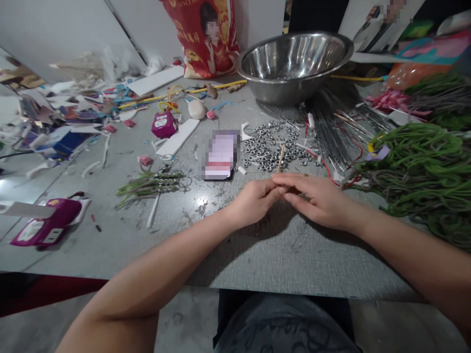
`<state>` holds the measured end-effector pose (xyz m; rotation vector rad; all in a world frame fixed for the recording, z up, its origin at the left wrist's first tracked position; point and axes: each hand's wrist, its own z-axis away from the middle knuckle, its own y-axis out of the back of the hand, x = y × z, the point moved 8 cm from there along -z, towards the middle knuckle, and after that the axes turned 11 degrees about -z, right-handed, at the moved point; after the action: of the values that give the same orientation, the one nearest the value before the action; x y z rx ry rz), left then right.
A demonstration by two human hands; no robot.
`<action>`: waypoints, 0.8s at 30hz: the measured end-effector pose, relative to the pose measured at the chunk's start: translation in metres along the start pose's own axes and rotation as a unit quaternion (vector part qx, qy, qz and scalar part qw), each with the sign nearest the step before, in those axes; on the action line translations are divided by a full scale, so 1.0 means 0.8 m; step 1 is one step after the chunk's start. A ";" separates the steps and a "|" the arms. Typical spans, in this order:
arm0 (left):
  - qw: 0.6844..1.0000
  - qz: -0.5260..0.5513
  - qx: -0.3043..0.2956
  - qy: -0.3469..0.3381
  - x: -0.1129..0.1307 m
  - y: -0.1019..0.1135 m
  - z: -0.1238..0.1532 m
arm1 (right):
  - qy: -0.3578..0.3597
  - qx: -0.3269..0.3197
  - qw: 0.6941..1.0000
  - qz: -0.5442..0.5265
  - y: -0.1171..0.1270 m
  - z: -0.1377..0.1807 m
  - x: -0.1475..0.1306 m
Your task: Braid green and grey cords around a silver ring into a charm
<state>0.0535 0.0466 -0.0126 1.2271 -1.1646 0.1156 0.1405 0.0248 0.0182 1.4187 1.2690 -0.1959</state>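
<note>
My left hand (253,200) and my right hand (319,200) meet at the fingertips just above the table, both closed in a pinch. A thin wooden stick (281,156) rises from between them, gripped at its lower end by my left fingers. What my right fingers pinch is hidden. Beyond the hands lies a spread of small silver metal rings (270,139). A phone (221,154) with a lit, blurred screen lies to their left. Right of my right hand is a large heap of green and grey cords (415,171).
A steel bowl (294,90) stands at the back beside a red bag (206,39). Metal rods (331,127) lie right of the rings. Green cords with metal rings (154,185) and purple label rolls (164,124) are on the left. Paper scraps (79,110) cover the far left.
</note>
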 end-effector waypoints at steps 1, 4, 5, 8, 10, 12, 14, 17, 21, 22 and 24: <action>1.000 0.007 0.001 -0.002 0.000 0.000 0.000 | 0.018 -0.009 1.000 0.016 -0.004 0.001 -0.002; 1.000 0.028 0.008 -0.005 -0.001 0.000 -0.001 | 0.030 0.004 0.998 0.063 -0.006 0.001 0.002; 0.999 0.032 0.012 -0.006 -0.002 0.001 -0.001 | 0.035 0.012 0.996 0.075 -0.004 0.001 0.003; 0.999 0.030 0.037 -0.016 -0.001 0.005 -0.001 | 0.058 0.035 0.993 0.098 0.000 0.002 0.001; 0.998 0.023 0.057 -0.032 0.001 0.008 0.000 | 0.070 0.047 0.991 0.102 0.002 0.003 -0.001; 0.996 0.015 0.080 -0.046 0.003 0.010 0.002 | 0.078 0.052 0.990 0.104 0.003 0.003 -0.003; 0.993 -0.002 0.105 -0.052 0.003 0.013 0.004 | 0.077 0.050 0.990 0.109 0.002 0.003 -0.003; 0.988 -0.041 0.139 -0.061 0.006 0.016 0.009 | 0.079 0.045 0.989 0.116 0.001 0.004 -0.004; 0.976 -0.097 0.176 -0.081 0.016 0.021 0.013 | 0.079 0.051 0.989 0.115 0.004 0.005 -0.008; 0.972 -0.107 0.189 -0.090 0.019 0.023 0.015 | 0.071 0.052 0.990 0.110 0.005 0.004 -0.007; 0.962 -0.126 0.214 -0.110 0.026 0.026 0.018 | 0.048 0.048 0.993 0.094 0.007 0.003 -0.004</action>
<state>0.0409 0.0341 0.0150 1.7996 -1.1975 0.0402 0.1449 0.0224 0.0230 1.6382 1.2080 -0.0625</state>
